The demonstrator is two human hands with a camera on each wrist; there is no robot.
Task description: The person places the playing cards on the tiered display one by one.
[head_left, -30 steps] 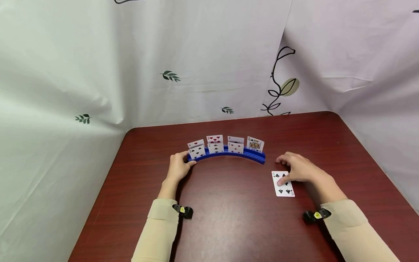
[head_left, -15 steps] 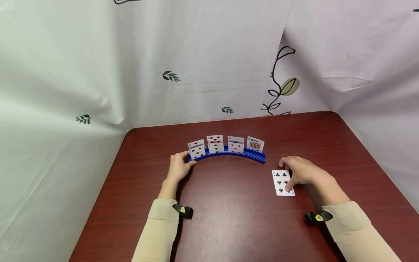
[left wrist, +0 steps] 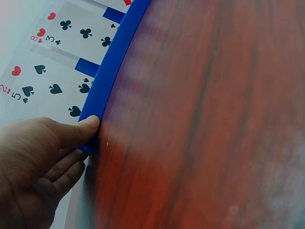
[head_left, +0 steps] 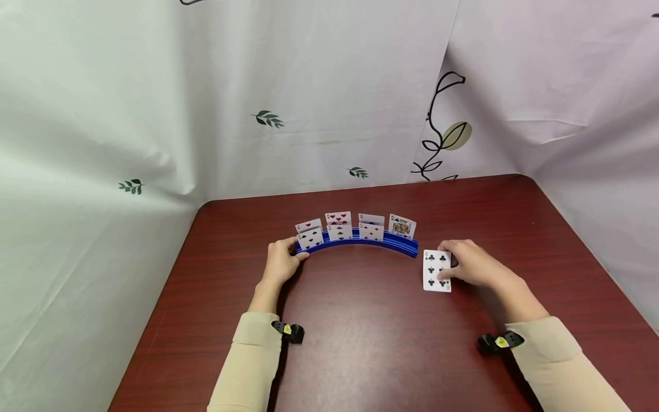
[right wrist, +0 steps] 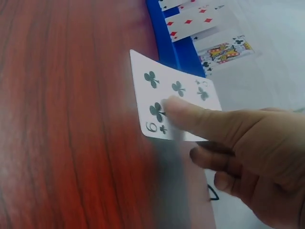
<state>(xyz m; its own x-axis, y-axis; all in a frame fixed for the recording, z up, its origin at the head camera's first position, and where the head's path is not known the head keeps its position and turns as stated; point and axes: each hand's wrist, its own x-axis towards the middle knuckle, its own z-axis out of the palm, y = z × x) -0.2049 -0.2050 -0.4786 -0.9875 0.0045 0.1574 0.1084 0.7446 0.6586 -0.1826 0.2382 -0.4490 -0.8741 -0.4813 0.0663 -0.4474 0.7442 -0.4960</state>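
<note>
A curved blue playing-card holder (head_left: pixel 403 248) stands on the table. My left hand (head_left: pixel 280 263) grips its left end, thumb (left wrist: pixel 89 123) on the front edge. Cards stand in two rows: the five of spades (head_left: pixel 310 239), three of clubs (head_left: pixel 339 232) and a diamonds card (head_left: pixel 371 231) in front. Behind them are the partly covered two of hearts (left wrist: pixel 16 71), the eight of hearts (head_left: pixel 338 218) and a mostly hidden card. The king of clubs (head_left: pixel 401 226) stands alone at right. My right hand (head_left: pixel 472 264) pinches the six of clubs (right wrist: pixel 143 90), face up, beside the holder's right end.
The dark red wooden table (head_left: pixel 355 320) has rounded far corners. A white cloth (head_left: pixel 319 86) with leaf drawings hangs behind it and at both sides. Black cameras are strapped to both wrists, over beige sleeves (head_left: pixel 249 355).
The six of clubs has left the table in my right hand's pinch and moved up and left towards the holder. My left hand and the holder have stayed put.
</note>
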